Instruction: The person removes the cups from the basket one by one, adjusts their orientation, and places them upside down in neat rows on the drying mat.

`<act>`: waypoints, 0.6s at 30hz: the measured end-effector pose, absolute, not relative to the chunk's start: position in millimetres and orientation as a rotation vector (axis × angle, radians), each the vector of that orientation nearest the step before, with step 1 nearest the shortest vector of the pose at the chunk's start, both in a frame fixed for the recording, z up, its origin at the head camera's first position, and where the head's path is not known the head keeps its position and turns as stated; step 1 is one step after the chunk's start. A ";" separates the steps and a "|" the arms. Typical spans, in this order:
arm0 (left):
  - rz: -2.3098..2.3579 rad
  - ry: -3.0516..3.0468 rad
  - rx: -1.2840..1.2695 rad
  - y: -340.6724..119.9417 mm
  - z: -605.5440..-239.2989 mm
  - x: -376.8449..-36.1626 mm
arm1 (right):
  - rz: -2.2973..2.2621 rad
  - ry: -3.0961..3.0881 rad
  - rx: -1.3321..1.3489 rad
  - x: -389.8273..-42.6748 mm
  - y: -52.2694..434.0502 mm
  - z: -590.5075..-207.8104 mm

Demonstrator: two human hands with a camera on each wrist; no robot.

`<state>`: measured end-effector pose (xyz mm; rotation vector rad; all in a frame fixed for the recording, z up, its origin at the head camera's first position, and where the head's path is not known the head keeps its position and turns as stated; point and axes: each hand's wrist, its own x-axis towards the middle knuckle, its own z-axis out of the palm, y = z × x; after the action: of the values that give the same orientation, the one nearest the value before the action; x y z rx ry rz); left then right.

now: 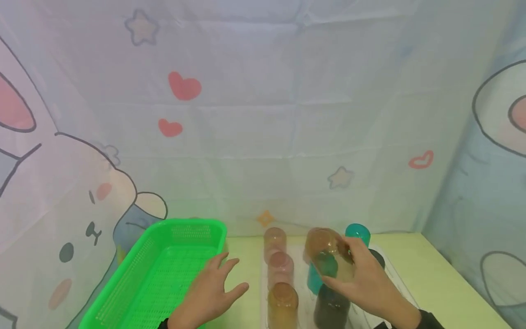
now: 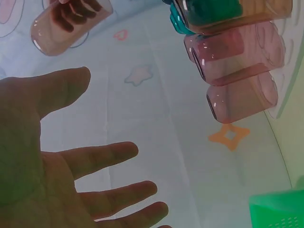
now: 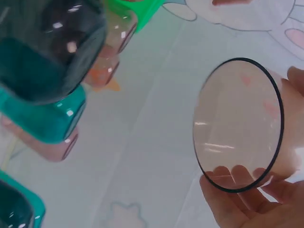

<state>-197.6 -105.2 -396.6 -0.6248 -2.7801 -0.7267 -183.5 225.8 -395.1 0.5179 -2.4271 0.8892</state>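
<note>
My right hand (image 1: pixel 363 278) grips an amber-tinted clear glass cup (image 1: pixel 322 242) by its side and holds it tilted above the other cups. In the right wrist view the cup's round rim (image 3: pixel 281 118) faces the camera, and fingers show through the glass. The left hand (image 1: pixel 211 292) is spread with nothing in it, beside the right edge of a green plastic basket (image 1: pixel 119 278). Below the held cup, a teal cup (image 1: pixel 314 279) and a dark grey cup (image 1: pixel 332 310) stand upside down on a white tray (image 1: pixel 306 305).
Along the tray's left side stand two pink cups (image 1: pixel 281 272) and an amber cup (image 1: pixel 282 306). Another teal cup (image 1: pixel 357 233) and a dark cup (image 1: pixel 377 258) are at its back right. A cartoon-printed cloth (image 1: pixel 246 137) hangs behind the pale yellow table (image 1: pixel 448 269).
</note>
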 end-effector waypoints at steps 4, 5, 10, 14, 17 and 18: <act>-0.649 -2.805 -0.608 -112.9 -400.3 -198.6 | 0.971 -2.452 0.374 -181.1 245.4 -401.6; -0.629 -2.806 -0.607 -114.4 -401.2 -198.9 | 0.985 -2.461 0.340 -180.8 250.8 -403.6; -0.561 -2.813 -0.603 -119.8 -404.9 -200.2 | 1.085 -2.566 0.155 -179.9 278.8 -414.8; -0.540 -2.810 -0.590 -123.2 -406.4 -201.1 | 1.157 -2.702 0.031 -182.2 298.0 -428.3; -0.536 -2.824 -0.582 -125.7 -406.4 -201.7 | 1.177 -2.778 -0.005 -182.6 311.3 -440.8; -0.535 -2.832 -0.583 -126.3 -406.3 -202.0 | 1.163 -2.780 0.004 -182.9 315.8 -445.3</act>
<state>-202.0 -126.3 -406.3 -0.5834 -2.8325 -0.5349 -182.9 315.8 -445.3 0.0041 -2.7803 1.1635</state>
